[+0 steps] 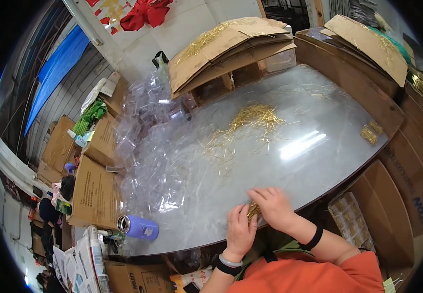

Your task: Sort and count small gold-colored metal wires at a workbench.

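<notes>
1. Nearest us, at the tabletop's [314, 180] edge, our left hand [239, 229] and right hand [276, 210] grasp a bundle of gold strips [254, 210] between them, fingers curled in from both sides, probably to keep the thin pieces together.
2. Its visible part runs roughly from eleven to five o'clock, twelve being straight away from us; our fingers cover much of it, so we cannot tell which end leads.
3. At three o'clock from the hands, packed gold bundles [352, 222] sit by an open cardboard box [382, 205], seemingly within easy reach.
4. At nine, a purple bottle [140, 227] stands clear of our working spot.
5. At ten, clear plastic boxes [157, 161] crowd that side, perhaps to leave our middle free.
6. At twelve, loose gold strips [258, 117] lie heaped at mixed angles, likely as our supply.
7. At two, small gold bundles [371, 132] rest near the far rim.
8. Farthest, at twelve, bowed cardboard sheets [236, 44] carry more strips.
</notes>
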`<act>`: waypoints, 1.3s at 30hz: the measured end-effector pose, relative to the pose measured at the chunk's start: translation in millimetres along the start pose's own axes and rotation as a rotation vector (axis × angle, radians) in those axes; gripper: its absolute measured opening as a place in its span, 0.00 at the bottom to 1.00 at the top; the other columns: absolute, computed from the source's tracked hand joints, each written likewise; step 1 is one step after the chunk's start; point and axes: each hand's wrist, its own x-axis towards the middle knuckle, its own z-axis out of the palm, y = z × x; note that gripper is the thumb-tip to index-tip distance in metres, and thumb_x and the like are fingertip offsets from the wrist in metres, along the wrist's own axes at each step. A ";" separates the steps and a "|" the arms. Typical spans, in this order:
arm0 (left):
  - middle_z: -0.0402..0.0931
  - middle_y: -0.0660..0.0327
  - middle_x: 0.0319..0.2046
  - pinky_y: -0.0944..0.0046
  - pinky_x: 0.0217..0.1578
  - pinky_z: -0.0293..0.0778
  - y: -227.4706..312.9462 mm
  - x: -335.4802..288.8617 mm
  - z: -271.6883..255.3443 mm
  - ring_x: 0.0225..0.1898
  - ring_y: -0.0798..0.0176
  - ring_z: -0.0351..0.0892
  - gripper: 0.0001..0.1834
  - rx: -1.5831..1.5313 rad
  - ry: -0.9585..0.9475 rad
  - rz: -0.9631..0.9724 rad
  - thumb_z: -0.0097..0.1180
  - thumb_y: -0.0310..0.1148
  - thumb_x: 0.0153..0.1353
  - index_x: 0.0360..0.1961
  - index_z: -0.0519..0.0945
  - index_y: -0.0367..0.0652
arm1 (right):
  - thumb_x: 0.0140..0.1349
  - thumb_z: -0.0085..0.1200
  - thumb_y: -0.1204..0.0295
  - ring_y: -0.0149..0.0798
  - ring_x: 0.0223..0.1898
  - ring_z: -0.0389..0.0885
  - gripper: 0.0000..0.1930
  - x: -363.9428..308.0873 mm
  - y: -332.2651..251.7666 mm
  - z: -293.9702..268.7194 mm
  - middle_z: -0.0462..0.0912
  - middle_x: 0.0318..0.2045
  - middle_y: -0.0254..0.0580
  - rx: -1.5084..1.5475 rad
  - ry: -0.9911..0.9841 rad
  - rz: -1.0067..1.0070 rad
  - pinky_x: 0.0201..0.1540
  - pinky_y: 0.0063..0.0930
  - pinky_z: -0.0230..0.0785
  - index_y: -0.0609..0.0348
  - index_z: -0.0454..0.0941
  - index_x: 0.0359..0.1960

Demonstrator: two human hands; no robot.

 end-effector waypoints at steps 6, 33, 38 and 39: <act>0.72 0.44 0.56 0.47 0.58 0.70 -2.9 -3.5 2.7 0.57 0.39 0.72 0.23 -0.018 0.032 -0.016 0.60 0.31 0.67 0.60 0.74 0.33 | 0.56 0.56 0.74 0.51 0.45 0.80 0.22 7.4 7.2 5.8 0.82 0.48 0.46 0.015 0.003 0.065 0.49 0.43 0.75 0.58 0.77 0.55; 0.77 0.43 0.57 0.50 0.68 0.66 -25.4 15.9 -17.2 0.68 0.39 0.70 0.17 -0.246 -0.063 -0.099 0.67 0.34 0.64 0.47 0.79 0.34 | 0.61 0.57 0.74 0.57 0.33 0.82 0.05 -30.2 -30.6 -26.3 0.80 0.33 0.48 0.180 -0.148 0.300 0.37 0.49 0.77 0.58 0.79 0.38; 0.75 0.44 0.57 0.47 0.63 0.68 -20.7 11.9 -20.6 0.62 0.38 0.72 0.18 -0.261 0.042 -0.165 0.66 0.36 0.64 0.49 0.78 0.35 | 0.64 0.57 0.71 0.56 0.35 0.84 0.09 -32.8 -18.9 -34.2 0.84 0.37 0.48 0.304 -0.183 0.392 0.39 0.45 0.78 0.58 0.82 0.44; 0.74 0.44 0.57 0.46 0.63 0.67 -16.9 8.6 -22.1 0.60 0.37 0.72 0.19 -0.217 0.088 -0.173 0.66 0.37 0.65 0.48 0.78 0.35 | 0.65 0.57 0.70 0.55 0.35 0.85 0.10 -27.2 -14.4 -35.8 0.85 0.38 0.48 0.319 -0.191 0.416 0.39 0.45 0.78 0.58 0.83 0.45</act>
